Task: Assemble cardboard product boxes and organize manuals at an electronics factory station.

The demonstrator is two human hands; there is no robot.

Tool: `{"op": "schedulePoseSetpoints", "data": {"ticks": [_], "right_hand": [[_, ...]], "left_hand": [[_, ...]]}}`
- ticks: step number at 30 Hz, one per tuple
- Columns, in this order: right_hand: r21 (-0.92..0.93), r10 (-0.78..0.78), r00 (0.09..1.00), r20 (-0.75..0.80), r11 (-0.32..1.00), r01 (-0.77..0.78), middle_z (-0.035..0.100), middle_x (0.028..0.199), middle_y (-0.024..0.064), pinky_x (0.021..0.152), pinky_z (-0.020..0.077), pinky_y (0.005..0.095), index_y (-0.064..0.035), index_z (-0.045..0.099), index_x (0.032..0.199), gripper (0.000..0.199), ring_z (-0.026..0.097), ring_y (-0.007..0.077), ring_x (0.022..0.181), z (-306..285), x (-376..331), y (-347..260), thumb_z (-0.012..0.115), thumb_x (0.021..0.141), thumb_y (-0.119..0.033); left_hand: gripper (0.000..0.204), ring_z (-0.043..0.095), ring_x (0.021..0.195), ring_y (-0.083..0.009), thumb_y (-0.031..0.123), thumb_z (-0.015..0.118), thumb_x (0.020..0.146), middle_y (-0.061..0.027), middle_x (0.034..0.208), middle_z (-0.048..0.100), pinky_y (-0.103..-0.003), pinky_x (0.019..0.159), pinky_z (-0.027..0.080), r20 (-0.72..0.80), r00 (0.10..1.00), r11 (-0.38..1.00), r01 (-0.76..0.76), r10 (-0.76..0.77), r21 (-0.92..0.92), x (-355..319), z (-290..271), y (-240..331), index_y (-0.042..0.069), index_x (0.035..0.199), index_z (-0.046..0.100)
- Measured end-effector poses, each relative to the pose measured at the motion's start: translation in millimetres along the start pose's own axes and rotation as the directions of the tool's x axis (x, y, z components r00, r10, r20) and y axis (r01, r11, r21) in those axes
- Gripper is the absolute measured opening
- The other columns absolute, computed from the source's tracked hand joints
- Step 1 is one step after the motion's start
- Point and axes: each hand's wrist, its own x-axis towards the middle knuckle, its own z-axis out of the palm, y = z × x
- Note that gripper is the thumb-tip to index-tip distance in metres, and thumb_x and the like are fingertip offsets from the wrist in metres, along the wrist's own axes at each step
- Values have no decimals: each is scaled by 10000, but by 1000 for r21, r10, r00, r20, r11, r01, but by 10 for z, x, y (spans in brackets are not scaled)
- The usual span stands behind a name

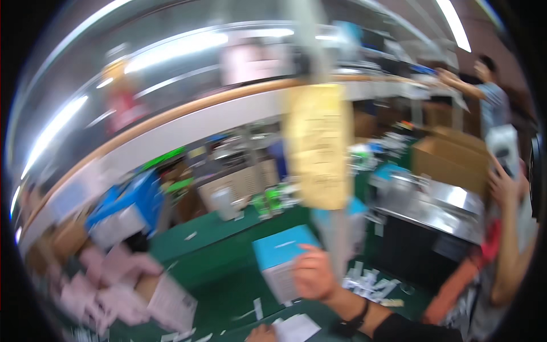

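Observation:
A box with a blue top and white sides [278, 276] stands on the green bench. My right hand [313, 273], with a dark band at the wrist and a black sleeve, is in front of the box's right side. Its fingers are curled in; blur hides whether anything is between them and whether they touch the box. At the lower edge, only part of my left hand [262, 334] shows, beside a piece of white paper [298, 329]. The left fingers are mostly cut off.
Pink cartons [171, 302] lie at the left, below a blue box [134, 208]. A yellow written sheet [318, 148] hangs from a post. White strips [367, 285] litter the green bench [222, 285]. An open brown carton [450, 162] stands at the right, near co-workers [494, 105].

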Motion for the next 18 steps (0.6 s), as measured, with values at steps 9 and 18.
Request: {"op": "schedulePoseSetpoints", "data": {"ticks": [9,18], "right_hand": [[394,-23,976,214,917,-65,621,852,108,743,575,423,-31,630,873,266,645,295,790,641,500,-775,647,672,143],[307,-212,793,571,951,33,658,1069,130,833,538,431,-51,655,1083,373,642,329,986,2597,859,-784,787,734,-63]], "left_hand": [[746,578,1201,-351,352,944,554,-161,1227,600,-495,922,533,45,999,994,21,-17,-111,285,-184,-51,53,1166,638],[510,683,1018,-363,219,887,622,-187,1142,664,-439,796,581,-57,990,987,-133,128,-88,395,-229,-414,49,1066,701]]}}
